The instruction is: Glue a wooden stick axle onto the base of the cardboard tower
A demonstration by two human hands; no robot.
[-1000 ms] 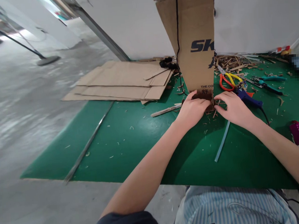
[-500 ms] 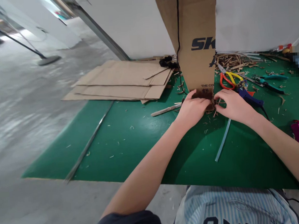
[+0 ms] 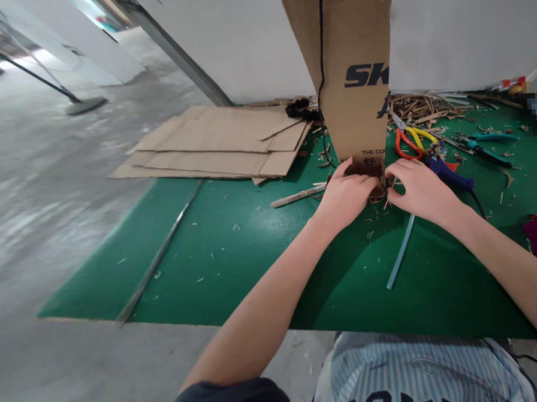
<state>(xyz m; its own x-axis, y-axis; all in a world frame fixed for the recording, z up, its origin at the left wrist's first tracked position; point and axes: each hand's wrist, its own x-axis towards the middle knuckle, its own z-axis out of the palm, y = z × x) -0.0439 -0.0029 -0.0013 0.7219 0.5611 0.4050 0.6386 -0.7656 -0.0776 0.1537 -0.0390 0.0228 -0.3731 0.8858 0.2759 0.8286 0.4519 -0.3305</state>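
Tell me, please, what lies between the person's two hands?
The head view shows the lower end of an upright cardboard sheet between the left hand and right hand.

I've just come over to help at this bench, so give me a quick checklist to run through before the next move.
1. Grip: ok. The left hand and right hand both hold the lower end of the upright cardboard panel.
2. Panel's base joint: cannot tell. The hands hide it.
3. Blue glue gun: ok, lying just beyond the right hand with its cord attached. Whether it is hot: cannot tell.
4. Glue stick: ok, lying loose on the green mat near the right hand.
5. Mat around the base: not ok, littered with wood splinters.
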